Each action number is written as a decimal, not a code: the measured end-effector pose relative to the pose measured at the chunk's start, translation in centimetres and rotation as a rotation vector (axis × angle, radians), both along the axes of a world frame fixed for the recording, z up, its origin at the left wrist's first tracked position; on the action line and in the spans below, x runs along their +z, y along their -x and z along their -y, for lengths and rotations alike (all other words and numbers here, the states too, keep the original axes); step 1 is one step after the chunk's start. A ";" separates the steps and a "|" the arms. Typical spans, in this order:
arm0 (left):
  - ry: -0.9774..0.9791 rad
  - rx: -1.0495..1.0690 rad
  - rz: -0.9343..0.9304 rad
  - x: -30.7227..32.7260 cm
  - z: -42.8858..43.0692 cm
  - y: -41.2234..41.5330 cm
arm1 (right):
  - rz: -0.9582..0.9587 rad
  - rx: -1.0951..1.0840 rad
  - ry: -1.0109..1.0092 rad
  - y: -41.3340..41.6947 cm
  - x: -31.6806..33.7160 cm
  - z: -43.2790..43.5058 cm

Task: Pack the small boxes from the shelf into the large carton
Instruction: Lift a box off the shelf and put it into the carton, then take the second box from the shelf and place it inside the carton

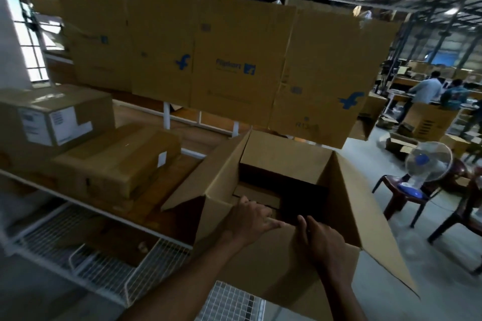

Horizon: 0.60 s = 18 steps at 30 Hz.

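The large open carton [347, 198] stands in front of me with its flaps spread outward. Inside it, at the left, lie small brown boxes [257, 194]; the rest of the inside is dark. My left hand [250, 219] lies over the carton's near rim, fingers pointing right and curled on the edge. My right hand [322, 241] grips the same near rim, thumb inside. On the shelf [86, 203] to the left sit a small box with white labels [57, 114] and a lower, longer box [117, 159].
Flattened printed cartons [234, 60] stand upright behind the shelf. White wire baskets [104, 268] hang below the shelf. A fan [427, 161] rests on a plastic chair [407, 195] at the right. People [427, 91] work at tables far right.
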<state>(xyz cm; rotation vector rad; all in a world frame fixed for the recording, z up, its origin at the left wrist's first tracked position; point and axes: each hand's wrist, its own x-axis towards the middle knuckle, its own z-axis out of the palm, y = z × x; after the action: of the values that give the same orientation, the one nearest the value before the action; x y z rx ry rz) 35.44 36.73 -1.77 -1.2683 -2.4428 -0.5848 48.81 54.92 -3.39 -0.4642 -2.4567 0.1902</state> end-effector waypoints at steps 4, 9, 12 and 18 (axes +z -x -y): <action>0.025 0.007 0.029 0.4 0.0 -0.2 | -0.020 0.007 -0.024 -0.5 0.4 0.4; -0.035 -0.058 0.189 1.5 0.9 -0.4 | -0.003 -0.107 -0.067 0.3 0.8 1.5; -0.090 -0.085 0.205 1.8 2.8 0.4 | 0.040 -0.159 -0.011 1.8 0.3 3.1; -0.181 -0.030 0.006 -0.1 10.0 5.2 | -0.041 -0.119 0.159 7.1 0.0 11.3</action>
<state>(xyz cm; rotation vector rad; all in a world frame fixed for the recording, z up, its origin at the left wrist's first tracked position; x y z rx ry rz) 30.26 26.72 -1.83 -1.2327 -2.3195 -0.7988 41.70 43.58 -3.40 -0.6663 -2.3754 0.3438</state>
